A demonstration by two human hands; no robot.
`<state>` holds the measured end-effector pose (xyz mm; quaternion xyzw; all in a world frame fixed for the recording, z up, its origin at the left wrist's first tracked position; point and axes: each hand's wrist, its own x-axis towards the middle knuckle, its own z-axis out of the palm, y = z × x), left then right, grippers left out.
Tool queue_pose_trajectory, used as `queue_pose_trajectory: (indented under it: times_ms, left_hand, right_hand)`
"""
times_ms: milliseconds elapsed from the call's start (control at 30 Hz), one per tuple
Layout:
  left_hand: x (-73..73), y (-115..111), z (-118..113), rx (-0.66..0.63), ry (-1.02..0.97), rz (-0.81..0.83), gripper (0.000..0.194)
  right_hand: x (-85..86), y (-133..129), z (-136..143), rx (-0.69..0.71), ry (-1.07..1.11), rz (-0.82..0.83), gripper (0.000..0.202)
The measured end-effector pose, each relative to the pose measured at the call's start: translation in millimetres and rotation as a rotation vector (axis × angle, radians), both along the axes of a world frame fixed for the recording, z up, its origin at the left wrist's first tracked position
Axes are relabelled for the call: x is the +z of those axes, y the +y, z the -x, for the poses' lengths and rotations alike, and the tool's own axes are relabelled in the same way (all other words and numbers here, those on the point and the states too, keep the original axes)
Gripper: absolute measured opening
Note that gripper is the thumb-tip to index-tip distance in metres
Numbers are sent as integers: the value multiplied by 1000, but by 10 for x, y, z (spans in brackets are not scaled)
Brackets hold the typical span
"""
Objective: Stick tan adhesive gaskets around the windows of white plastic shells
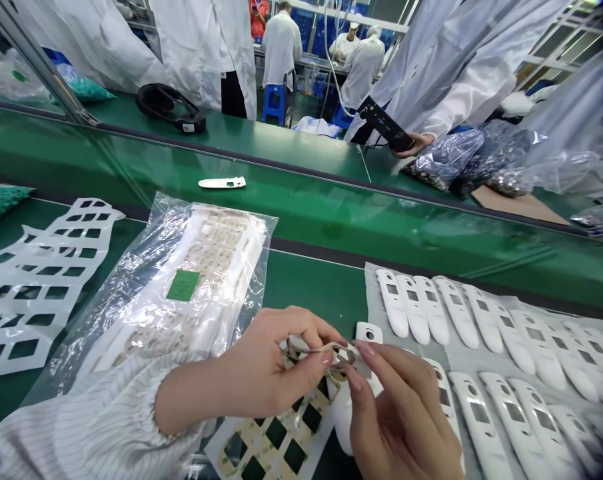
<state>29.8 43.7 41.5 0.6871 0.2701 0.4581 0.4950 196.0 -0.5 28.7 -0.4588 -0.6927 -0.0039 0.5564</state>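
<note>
Both hands meet low in the middle of the view. My left hand (pixel 276 363) is closed, thumb and fingers pinching a thin, curled, pale strip (pixel 314 348). My right hand (pixel 401 407) pinches the right end of the same piece, fingertips almost touching those of the left. Fingers partly hide the piece. Beneath them lies a beige adhesive sheet (pixel 294 427) with dark square openings. A white plastic shell (pixel 368 331) with a small round hole shows just behind my right fingertips, partly covered.
Rows of white shells (pixel 476 313) lie on a pale sheet at right. A clear bag (pixel 181 287) of adhesive sheets and a cut-out white sheet (pixel 51 280) lie left. One shell (pixel 222 183) rests on the green belt. Across it, a person's hand (pixel 416 145) holds a black box (pixel 385 125).
</note>
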Motion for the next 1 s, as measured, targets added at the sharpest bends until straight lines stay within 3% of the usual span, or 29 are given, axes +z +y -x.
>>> queue_pose_trajectory:
  times_ms: [167,333,433,600,800,1000]
  left_hand:
    - [72,-13,-9,27,13,-134,11]
    - [74,-30,-10,36,70,-147,10]
    - [87,-25,-10,29,53,-253,2]
    - [133,-14,-5,31,50,-378,8]
    - [171,-6,6,11,87,-400,8]
    - [164,8,27,27,36,-512,15]
  right_hand:
    - [53,-48,-37,168,327,322,28]
    - [59,-98,-53,195,463,400,24]
    - [77,-137,-44,192,544,419,22]
    - [169,-178,-70,259,595,578,13]
    - [140,-155,-126,317,551,460,22]
    - [116,-152,-89,310,583,485,19]
